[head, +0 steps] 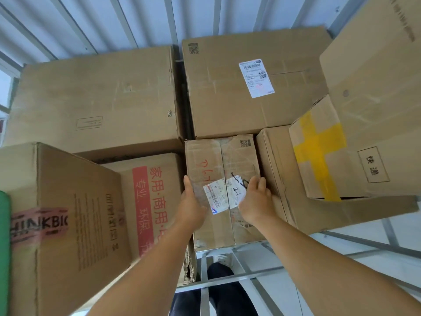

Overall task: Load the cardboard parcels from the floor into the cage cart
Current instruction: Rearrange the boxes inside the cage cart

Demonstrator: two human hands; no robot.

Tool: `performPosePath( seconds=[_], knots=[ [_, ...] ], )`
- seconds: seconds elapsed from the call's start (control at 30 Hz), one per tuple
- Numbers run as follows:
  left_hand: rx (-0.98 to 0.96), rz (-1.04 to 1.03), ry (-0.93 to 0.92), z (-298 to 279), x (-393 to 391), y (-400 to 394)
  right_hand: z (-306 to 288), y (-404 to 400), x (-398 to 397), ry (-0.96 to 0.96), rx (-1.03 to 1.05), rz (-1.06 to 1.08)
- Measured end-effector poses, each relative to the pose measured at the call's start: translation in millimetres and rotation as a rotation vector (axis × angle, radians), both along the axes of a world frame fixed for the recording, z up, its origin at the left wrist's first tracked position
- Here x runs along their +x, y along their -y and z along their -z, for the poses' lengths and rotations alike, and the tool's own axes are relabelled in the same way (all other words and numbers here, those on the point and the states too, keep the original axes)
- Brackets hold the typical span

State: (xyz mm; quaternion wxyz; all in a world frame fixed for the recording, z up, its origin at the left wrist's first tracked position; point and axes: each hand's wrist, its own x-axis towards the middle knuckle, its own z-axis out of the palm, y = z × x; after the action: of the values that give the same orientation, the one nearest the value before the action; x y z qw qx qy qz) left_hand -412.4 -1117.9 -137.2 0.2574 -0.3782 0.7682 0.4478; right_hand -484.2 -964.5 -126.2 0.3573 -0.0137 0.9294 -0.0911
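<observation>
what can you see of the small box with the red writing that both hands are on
The small box is worn brown cardboard, taped along its middle seam, with red handwriting, a printed code and a crumpled white label. It lies flat, wedged between the red-printed box and another box. The left hand and right hand press on its top.

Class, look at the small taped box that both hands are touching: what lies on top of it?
On the small taped box lie a crumpled white label, red scribbled writing and both hands: left hand, right hand. Whatever is under the hands and label is hidden.
</observation>
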Motion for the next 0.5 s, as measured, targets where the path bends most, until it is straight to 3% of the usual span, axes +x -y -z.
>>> performPosePath(
  seconds=[0.5],
  knots=[
    [-0.03, 0.062, -0.034, 13.9, 2.9, -15.0, 11.4, 1.3, 8.6, 0.037, 0.014, -0.28]
  ],
)
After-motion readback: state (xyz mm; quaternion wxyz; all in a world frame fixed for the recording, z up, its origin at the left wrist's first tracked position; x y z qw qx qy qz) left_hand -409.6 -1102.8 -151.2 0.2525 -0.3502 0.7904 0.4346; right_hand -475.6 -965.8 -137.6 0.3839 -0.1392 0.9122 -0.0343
